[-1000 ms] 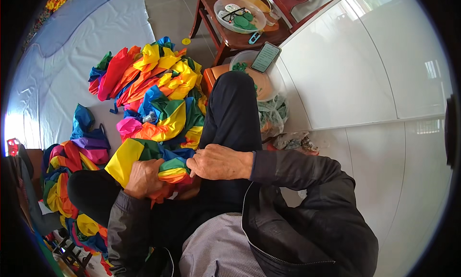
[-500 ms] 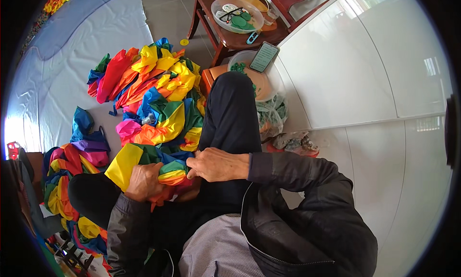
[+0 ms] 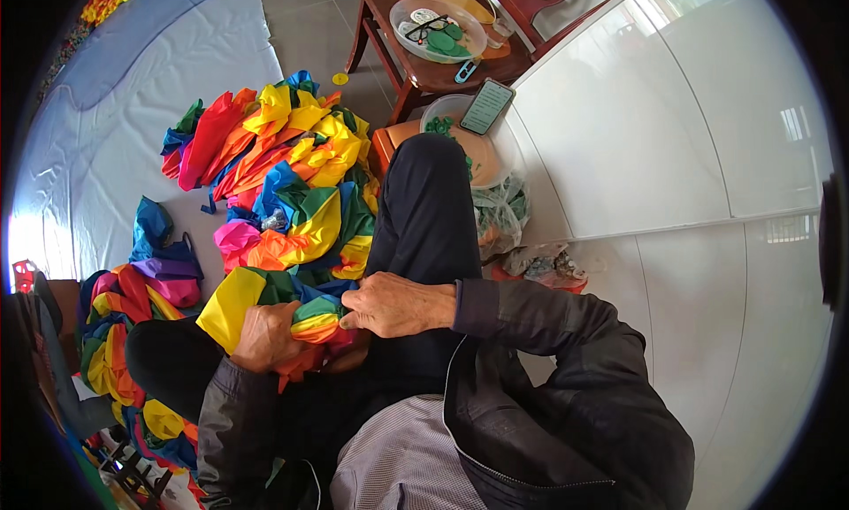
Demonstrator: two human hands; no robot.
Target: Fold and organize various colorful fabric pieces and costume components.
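Over my lap I hold a bunched piece of rainbow-striped cloth [image 3: 316, 318], its stripes green, yellow, orange and red. My left hand [image 3: 268, 335] is closed around its left part, next to a yellow flap that sticks out up and to the left. My right hand [image 3: 389, 305] pinches the right end of the bunch with thumb and fingers, beside my dark trouser leg. Whether anything small is between those fingertips is hidden. Just beyond my hands lies a large heap of crumpled rainbow cloth [image 3: 301, 156].
A second cloth pile [image 3: 119, 333] lies at the left by my knee. A wooden stool [image 3: 416, 77] bears a clear tub [image 3: 478, 55] with green discs and glasses. Nearer are another tub [image 3: 508, 156], a phone [image 3: 487, 106], a plastic bag [image 3: 502, 214] and a glossy white panel [image 3: 637, 130].
Almost nothing differs. My right hand and sleeve have shifted very slightly to the left, and both hands keep their hold on the cloth.
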